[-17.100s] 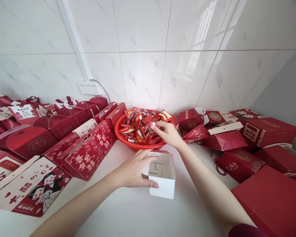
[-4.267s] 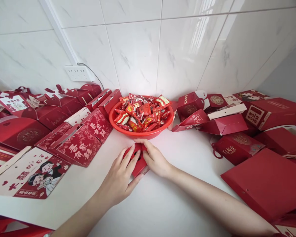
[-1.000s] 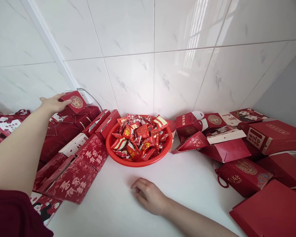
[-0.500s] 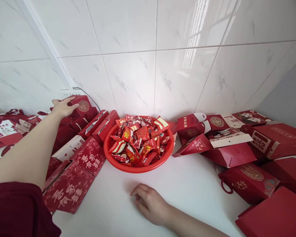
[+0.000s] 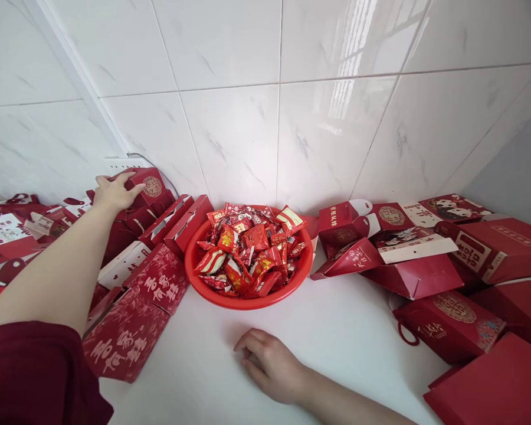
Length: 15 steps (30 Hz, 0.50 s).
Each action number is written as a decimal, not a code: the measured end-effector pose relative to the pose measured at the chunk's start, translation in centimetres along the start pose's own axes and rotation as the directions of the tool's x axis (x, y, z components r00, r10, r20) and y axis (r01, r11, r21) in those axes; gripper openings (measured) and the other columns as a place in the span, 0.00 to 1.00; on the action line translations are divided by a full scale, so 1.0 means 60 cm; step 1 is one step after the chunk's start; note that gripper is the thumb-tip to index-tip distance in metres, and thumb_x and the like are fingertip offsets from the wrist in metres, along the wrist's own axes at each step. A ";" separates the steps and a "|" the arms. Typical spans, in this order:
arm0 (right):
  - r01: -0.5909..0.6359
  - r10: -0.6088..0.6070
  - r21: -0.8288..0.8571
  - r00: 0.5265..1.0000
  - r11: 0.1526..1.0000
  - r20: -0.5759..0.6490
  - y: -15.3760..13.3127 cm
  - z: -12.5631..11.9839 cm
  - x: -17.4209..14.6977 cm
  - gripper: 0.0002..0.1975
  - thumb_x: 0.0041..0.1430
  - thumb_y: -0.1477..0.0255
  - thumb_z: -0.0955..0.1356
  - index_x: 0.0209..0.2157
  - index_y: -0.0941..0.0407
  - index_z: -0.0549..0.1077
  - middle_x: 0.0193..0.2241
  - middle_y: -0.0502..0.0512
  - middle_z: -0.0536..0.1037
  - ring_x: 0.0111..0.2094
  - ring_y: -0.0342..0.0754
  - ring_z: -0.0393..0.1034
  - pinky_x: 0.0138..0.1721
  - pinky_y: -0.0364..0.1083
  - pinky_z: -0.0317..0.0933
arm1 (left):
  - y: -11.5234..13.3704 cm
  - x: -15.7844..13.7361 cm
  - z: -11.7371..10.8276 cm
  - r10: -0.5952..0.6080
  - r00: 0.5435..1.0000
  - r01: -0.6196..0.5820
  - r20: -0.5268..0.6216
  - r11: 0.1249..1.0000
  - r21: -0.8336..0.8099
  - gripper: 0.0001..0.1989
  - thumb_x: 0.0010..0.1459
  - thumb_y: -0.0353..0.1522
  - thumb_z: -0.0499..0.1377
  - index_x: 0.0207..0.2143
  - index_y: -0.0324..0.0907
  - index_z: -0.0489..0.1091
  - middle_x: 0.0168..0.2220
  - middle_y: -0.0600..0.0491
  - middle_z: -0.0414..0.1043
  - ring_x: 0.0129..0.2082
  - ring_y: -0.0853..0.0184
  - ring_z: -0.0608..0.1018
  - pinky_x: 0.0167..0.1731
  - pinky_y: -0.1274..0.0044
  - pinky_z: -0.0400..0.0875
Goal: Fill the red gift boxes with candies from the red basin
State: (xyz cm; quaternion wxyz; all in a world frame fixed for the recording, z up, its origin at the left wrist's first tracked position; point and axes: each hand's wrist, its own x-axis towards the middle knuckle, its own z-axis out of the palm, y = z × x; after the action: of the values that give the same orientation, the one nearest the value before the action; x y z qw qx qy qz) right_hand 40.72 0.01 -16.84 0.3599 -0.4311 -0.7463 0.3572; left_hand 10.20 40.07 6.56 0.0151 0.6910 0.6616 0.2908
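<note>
At the back left, my left hand (image 5: 115,192) reaches over a red gift box (image 5: 153,184) with a round gold emblem. Its thumb and fingers are spread across the box and grip it from above. The box sits on other dark red boxes near the wall. My right hand (image 5: 269,363) rests on the white tabletop (image 5: 212,372), its fingers loosely curled in with nothing visible in them. Between the hands, farther back, stands a round red basin (image 5: 248,304) heaped with wrapped sweets (image 5: 254,239) in red and gold.
Red boxes with white characters (image 5: 126,342) stand in a row left of the basin. Several red gift boxes (image 5: 451,319), some with flaps up, pile on the right. A tiled wall (image 5: 230,136) closes off the back. A power strip (image 5: 119,162) with a grey cable lies back left.
My left hand and the emblem box under it have shifted slightly right. My right hand stays where it was. The view has tilted a little.
</note>
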 end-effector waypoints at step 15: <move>-0.001 0.001 -0.004 1.000 1.000 0.000 -0.002 -0.001 -0.003 0.15 0.58 0.80 0.63 0.46 0.54 0.69 0.42 0.55 0.73 0.40 0.46 0.72 0.46 0.46 0.67 | 0.009 -0.066 -0.120 0.218 0.952 -0.210 -0.217 0.976 0.061 0.45 0.56 0.58 0.55 0.65 0.38 0.55 0.61 0.45 0.44 0.62 0.52 0.54 0.63 0.49 0.46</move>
State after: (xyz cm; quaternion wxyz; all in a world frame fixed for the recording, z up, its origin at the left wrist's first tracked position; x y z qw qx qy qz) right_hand 40.80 -0.20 -16.77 0.3589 -0.4321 -0.7470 0.3557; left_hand 7.85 33.74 11.26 -0.1035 0.7218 0.5858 0.3538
